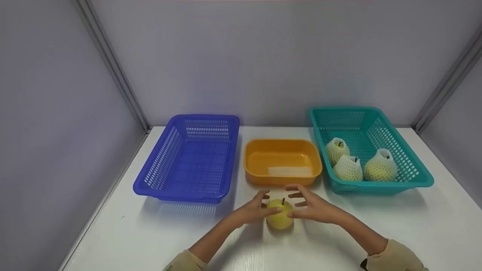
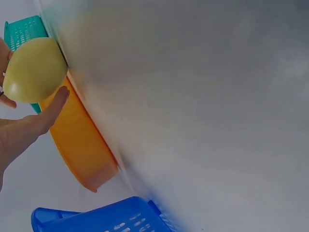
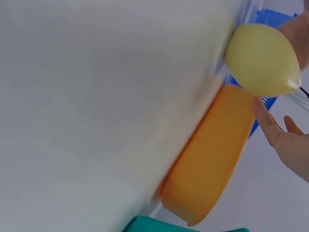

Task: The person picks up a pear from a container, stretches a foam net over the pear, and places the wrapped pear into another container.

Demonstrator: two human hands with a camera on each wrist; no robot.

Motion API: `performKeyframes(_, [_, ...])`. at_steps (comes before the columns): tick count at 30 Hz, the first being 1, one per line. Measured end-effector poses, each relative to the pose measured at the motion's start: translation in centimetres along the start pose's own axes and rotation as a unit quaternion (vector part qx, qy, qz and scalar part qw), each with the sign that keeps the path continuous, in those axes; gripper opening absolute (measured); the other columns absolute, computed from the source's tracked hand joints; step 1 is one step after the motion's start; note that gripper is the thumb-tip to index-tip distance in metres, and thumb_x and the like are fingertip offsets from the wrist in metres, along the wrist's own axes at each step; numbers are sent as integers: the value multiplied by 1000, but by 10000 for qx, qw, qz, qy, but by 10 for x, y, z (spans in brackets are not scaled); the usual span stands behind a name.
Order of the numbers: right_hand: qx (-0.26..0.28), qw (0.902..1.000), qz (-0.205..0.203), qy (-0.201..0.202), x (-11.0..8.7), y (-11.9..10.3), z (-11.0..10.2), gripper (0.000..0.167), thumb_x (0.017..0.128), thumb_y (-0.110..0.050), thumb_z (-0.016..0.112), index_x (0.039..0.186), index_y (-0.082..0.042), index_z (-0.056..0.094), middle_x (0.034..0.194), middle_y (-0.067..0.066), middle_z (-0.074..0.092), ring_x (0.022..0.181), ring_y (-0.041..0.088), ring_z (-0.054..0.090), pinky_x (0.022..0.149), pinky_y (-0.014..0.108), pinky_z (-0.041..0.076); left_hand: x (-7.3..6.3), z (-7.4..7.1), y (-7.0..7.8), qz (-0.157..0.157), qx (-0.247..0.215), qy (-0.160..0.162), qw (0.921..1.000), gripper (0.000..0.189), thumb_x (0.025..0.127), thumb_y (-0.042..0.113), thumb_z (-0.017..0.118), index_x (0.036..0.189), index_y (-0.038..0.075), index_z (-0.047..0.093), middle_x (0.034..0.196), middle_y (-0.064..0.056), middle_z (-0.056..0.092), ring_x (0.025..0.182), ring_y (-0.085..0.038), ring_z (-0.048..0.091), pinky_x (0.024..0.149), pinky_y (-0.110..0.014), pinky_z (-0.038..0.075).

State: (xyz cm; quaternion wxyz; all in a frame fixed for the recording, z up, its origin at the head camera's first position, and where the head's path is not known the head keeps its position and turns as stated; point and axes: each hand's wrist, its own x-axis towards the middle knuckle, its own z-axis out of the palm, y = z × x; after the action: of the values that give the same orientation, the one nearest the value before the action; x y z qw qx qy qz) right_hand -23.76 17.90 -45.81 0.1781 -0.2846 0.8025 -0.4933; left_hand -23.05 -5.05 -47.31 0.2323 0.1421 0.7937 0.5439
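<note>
A bare yellow pear (image 1: 279, 220) with a dark stem stands on the white table, between the two hands. My left hand (image 1: 253, 210) is at its left side, fingers spread and thumb crossing in front of the fruit; whether it touches cannot be told. On the other side, my right hand (image 1: 316, 206) has its fingers apart and loosely bent, its thumb tip close to the pear. Both wrist views show the pear (image 2: 36, 70) beside outstretched fingers. Just behind the hands is an orange basin (image 1: 282, 181) with a flat white foam net (image 1: 290, 171) inside.
A blue basket (image 1: 226, 180) stands at the left with nothing visible inside. To the right, a teal basket (image 1: 410, 158) holds three pears in white foam nets, one of them a netted pear (image 1: 381, 167) at its right. Grey walls (image 1: 263, 64) enclose the table.
</note>
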Motion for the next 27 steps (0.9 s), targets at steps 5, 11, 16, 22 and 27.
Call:
performKeyframes(5, [124,9990,1,433,1,-12,-10,64,87,-21,65,136,-4,26,139,20,30,123,38,35,93,47,39,4,-7,8,-311,-1306,896,9869,72,91,37,55,138,-5,20,132,-25,36,114,-40,44,89,-44,43])
performKeyframes(11, [319,9929,136,1140,10,-21,-15,59,88,-25,63,134,-7,29,136,19,34,122,35,38,93,44,40,18,-14,12,-537,-2495,2052,9449,66,90,25,54,133,-12,20,130,-34,31,118,-46,35,92,-47,39])
performKeyframes(16, [198,9816,77,1897,24,-25,-17,54,90,-15,60,132,-1,30,131,20,39,118,35,42,93,46,40,46,-16,-4,-311,-2873,2728,9176,50,87,24,58,117,-7,34,120,-24,39,113,-33,40,93,-43,39])
performKeyframes(22, [-165,9747,175,2223,36,-27,-17,54,90,-17,60,132,0,30,132,23,38,119,38,39,94,47,38,51,-14,11,-444,-3095,3055,8994,52,90,15,51,130,-11,28,130,-25,36,118,-35,37,97,-47,32])
performKeyframes(27, [-357,9715,375,2315,48,-18,-19,52,89,-16,60,130,1,33,132,22,39,120,37,37,95,47,36,101,-19,-43,44,-3098,3293,8920,49,90,19,56,126,-8,38,112,-17,51,101,-26,49,84,-38,43])
